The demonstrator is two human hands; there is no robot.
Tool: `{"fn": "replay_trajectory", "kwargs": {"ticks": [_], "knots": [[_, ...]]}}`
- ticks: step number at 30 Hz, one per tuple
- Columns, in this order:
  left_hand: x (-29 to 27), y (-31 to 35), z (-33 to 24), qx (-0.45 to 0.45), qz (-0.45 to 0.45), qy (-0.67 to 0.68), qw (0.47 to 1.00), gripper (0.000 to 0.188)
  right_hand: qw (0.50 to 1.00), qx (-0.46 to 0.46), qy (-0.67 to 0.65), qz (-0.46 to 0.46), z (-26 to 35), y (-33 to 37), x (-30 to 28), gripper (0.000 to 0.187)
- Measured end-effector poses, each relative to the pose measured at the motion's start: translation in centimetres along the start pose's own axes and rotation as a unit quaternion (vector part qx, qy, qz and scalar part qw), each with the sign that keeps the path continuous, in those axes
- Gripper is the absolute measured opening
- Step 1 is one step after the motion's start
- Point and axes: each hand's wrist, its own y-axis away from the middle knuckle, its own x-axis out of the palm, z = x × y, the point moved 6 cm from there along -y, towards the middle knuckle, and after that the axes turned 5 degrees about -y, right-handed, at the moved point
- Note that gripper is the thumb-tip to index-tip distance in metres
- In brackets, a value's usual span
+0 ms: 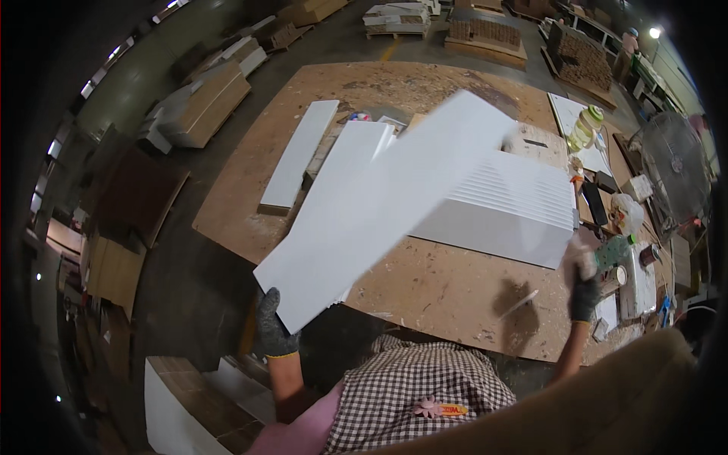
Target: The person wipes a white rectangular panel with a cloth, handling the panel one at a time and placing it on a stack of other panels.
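Observation:
My left hand [274,322], in a dark grey work glove, grips the near left corner of a long white board [394,208]. The board is tilted and slants away to the upper right, above the worktable [447,296]. Its far end is slightly blurred and covers part of a fanned stack of white panels [500,231]. My right hand [583,292], gloved too, is over the table's right side, beside a green block-like thing [611,254]. Motion smears its fingers, so I cannot make out whether it holds anything. A thin whitish stick [520,303] lies left of it.
Narrow white boards [303,155] are piled on the table's left. Along the right edge are a green-lidded bottle [585,127], a brown spool [650,254] and a clear plastic bag [626,214]. A large fan [675,163] stands beyond; stacked panels [201,106] stand on the floor.

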Motion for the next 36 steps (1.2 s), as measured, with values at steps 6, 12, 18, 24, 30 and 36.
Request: {"fn": "replay_trajectory", "kwargs": {"ticks": [6, 12, 18, 24, 30, 36], "knots": [[-5.7, -2.8, -0.3, 0.106, -0.059, -0.048, 0.991, 0.056, 0.933, 0.077, 0.274, 0.221, 2.0, 8.4, 14.8, 0.031], [-8.2, -4.5, 2.4, 0.073, -0.097, -0.036, 0.992, 0.052, 0.867, -0.021, 0.362, 0.342, 4.1, 10.0, 19.9, 0.033], [-16.0, -4.3, 3.6, -0.076, -0.074, -0.280, 0.954, 0.043, 0.928, 0.131, 0.260, 0.233, 0.2, 8.5, 14.1, 0.039], [-2.2, -0.5, -3.2, 0.029, -0.091, -0.385, 0.918, 0.020, 0.966, 0.025, 0.203, 0.161, -7.9, 1.4, 3.0, 0.059], [8.5, -9.8, 18.6, -0.052, 0.193, -0.438, 0.876, 0.052, 0.966, 0.255, 0.035, 0.039, -13.4, -4.3, -1.6, 0.053], [6.7, -20.4, 29.3, 0.079, 0.197, -0.652, 0.728, 0.086, 0.930, 0.365, 0.035, 0.018, -15.0, -3.8, -0.2, 0.044]]}}
